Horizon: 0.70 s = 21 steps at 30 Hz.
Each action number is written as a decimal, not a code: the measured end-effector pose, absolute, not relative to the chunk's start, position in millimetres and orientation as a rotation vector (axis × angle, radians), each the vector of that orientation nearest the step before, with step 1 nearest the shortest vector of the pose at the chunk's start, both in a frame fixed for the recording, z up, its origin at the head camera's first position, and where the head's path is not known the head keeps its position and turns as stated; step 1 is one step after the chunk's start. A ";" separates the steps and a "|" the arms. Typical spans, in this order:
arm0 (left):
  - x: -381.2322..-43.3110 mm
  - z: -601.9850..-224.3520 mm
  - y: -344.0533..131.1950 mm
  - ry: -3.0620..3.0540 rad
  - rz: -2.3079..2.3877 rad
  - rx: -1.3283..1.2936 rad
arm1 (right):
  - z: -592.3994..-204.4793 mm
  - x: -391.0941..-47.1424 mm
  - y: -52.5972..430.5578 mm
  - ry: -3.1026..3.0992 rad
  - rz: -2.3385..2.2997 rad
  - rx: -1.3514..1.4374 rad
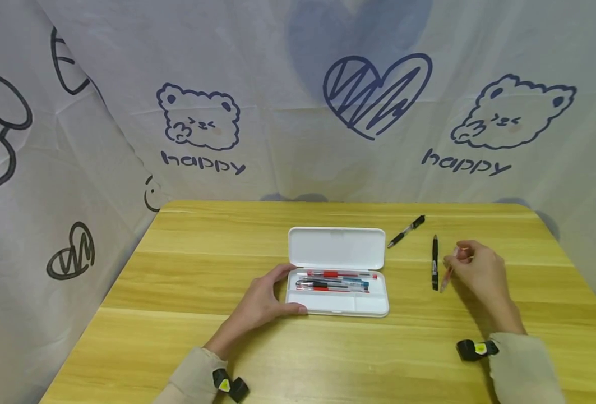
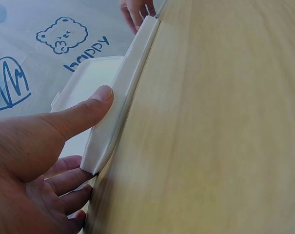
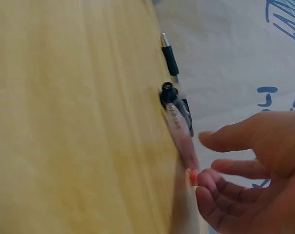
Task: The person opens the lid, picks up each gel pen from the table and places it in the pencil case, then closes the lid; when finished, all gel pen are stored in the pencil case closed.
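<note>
A white pencil case (image 1: 337, 304) stands with its lid open and several pens (image 1: 333, 282) inside, in red, black and blue. My left hand (image 1: 263, 297) grips its left end, with the thumb on the front edge and the fingers behind. At the right, my right hand (image 1: 481, 271) reaches over a clear pen with a red part (image 1: 447, 278). In the right wrist view that pen (image 3: 180, 131) is blurred; the fingertips are at its red end, and the thumb stands apart from it. A black pen (image 1: 435, 262) lies just left of the clear one.
Another black pen (image 1: 406, 231) with a clear barrel lies slantwise behind, near the right corner of the lid (image 1: 336, 248). Everything is on a wooden table (image 1: 202, 252). A white cloth (image 1: 287, 123) with drawn bears and hearts hangs along the table's back.
</note>
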<state>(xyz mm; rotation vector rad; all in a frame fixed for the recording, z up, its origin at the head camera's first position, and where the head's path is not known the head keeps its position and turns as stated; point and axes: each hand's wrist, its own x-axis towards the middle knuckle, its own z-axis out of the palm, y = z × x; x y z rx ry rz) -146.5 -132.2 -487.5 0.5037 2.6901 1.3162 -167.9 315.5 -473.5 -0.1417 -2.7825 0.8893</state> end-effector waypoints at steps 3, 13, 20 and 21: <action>-146.7 -487.2 -132.3 2.689 1.321 0.503 | -474.8 -167.6 315.5 -2.838 0.878 -0.166; -145.8 -487.8 -133.1 2.693 1.309 0.492 | -475.4 -165.4 320.7 -2.874 0.884 -0.320; -146.1 -487.8 -132.6 2.692 1.308 0.497 | -469.3 -165.9 318.5 -2.736 0.884 -0.180; -146.2 -487.6 -132.5 2.694 1.309 0.500 | -468.1 -166.2 317.7 -2.720 0.892 -0.154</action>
